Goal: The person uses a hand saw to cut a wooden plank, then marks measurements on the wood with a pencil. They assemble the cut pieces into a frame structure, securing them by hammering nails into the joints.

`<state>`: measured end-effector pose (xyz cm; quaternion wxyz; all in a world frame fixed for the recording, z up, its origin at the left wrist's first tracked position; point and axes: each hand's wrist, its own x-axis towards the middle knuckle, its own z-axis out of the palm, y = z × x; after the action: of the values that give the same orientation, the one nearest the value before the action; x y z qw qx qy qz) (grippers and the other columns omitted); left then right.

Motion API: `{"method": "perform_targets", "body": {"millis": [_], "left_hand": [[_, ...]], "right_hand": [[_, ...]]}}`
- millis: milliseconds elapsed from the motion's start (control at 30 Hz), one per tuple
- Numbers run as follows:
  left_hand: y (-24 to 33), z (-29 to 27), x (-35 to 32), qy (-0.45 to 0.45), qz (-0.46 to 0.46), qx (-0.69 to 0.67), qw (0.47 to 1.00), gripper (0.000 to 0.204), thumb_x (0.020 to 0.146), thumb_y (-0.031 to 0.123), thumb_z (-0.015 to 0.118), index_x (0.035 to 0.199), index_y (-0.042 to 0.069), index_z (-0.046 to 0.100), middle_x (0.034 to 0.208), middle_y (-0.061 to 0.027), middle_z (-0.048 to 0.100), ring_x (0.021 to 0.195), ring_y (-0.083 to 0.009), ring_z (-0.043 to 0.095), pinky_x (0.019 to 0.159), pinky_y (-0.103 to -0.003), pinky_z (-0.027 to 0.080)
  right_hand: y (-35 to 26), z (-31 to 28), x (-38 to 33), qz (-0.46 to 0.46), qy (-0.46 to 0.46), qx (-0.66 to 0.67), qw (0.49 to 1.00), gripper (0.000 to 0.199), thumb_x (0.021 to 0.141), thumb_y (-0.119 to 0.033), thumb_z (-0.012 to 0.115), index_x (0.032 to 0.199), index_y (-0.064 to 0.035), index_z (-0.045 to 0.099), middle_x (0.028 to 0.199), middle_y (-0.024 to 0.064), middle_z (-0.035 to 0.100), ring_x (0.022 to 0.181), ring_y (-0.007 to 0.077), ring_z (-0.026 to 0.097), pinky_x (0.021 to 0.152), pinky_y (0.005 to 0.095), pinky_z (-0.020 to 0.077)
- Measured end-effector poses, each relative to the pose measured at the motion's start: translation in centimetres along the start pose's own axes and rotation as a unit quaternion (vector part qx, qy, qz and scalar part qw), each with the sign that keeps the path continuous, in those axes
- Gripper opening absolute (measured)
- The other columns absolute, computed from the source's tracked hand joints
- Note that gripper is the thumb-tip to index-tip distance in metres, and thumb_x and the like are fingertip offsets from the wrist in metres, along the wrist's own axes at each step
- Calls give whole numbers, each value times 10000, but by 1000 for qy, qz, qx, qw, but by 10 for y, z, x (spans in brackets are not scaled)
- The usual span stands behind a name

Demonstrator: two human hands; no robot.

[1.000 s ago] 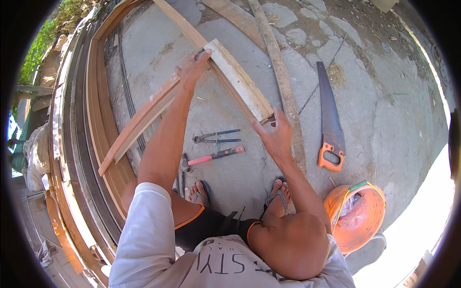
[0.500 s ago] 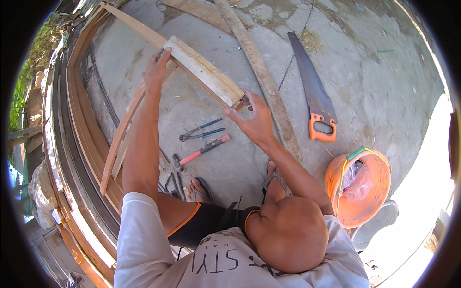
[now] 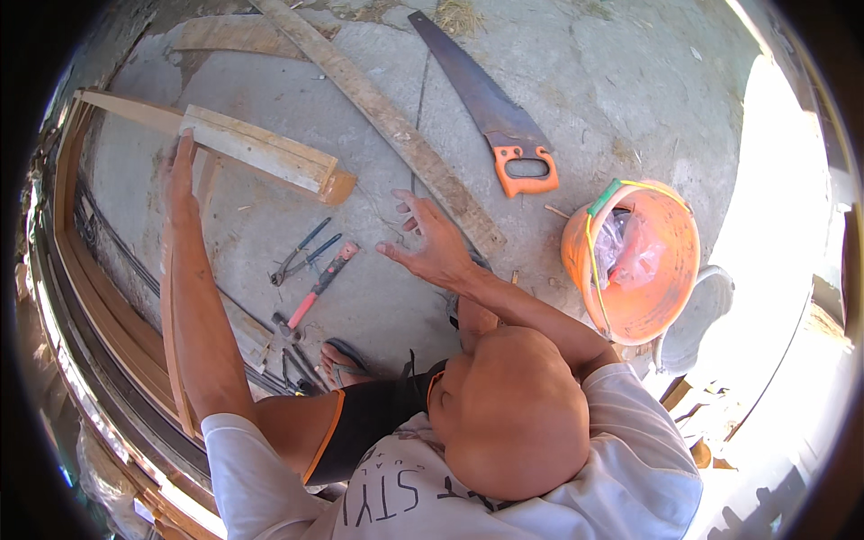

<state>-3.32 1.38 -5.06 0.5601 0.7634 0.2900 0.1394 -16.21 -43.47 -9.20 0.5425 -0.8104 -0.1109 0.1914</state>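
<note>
My left hand [image 3: 180, 175] reaches far out and holds the left end of a short pale wooden bar [image 3: 265, 151], which lies across a thin curved strip [image 3: 171, 297] on the concrete. My right hand [image 3: 430, 243] hovers open with its fingers spread. It holds nothing and is just right of the bar's brown end [image 3: 337, 187], beside a long weathered plank [image 3: 396, 126]. Pliers [image 3: 304, 254] and a red-handled hammer [image 3: 315, 290] lie between my arms.
A handsaw with an orange handle [image 3: 495, 117] lies beyond the plank. An orange bucket [image 3: 661, 310] holding plastic bags stands at the right. Curved wooden frames [image 3: 108, 306] line the left side. My sandalled foot [image 3: 346, 360] is near the hammer head.
My right hand has let go of the bar's right end and drawn back toward me, now open. The left hand stays on the bar. The view has swung to the right.
</note>
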Motion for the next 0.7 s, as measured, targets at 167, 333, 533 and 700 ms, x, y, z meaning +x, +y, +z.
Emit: {"method": "perform_targets", "body": {"millis": [167,333,533,700], "left_hand": [[-9,-7,16,5,-21,27,999,753,975,415,771,1527,-39,534,1526,-120,596,1423,-258,546,1211,-365,370],[-21,-26,38,3,-45,68,997,776,989,463,727,1547,-36,519,1569,-141,559,1449,-255,504,1234,-364,326],[-13,-16,33,-20,-54,102,993,742,1014,441,704,1559,-22,507,1538,-144,577,1411,-260,532,1198,-379,389],[-1,-17,25,-26,-30,144,989,738,1028,425,691,1574,-25,481,1541,-146,570,1425,-265,529,1212,-379,384]], "right_hand": [[34,-33,-52,106,8,-15,994,837,860,-390,870,1533,-48,507,1243,193,650,939,287,693,853,410,586],[55,-49,-85,146,41,-17,988,760,903,-381,835,1509,-31,539,1210,189,671,895,272,695,818,385,590],[14,-96,-108,117,29,67,990,522,1012,-333,716,1421,-22,619,1120,169,713,954,249,710,864,385,578],[31,-129,-189,214,-31,138,966,358,1074,-252,616,1363,-46,664,1135,126,748,967,207,711,874,386,568]]}}
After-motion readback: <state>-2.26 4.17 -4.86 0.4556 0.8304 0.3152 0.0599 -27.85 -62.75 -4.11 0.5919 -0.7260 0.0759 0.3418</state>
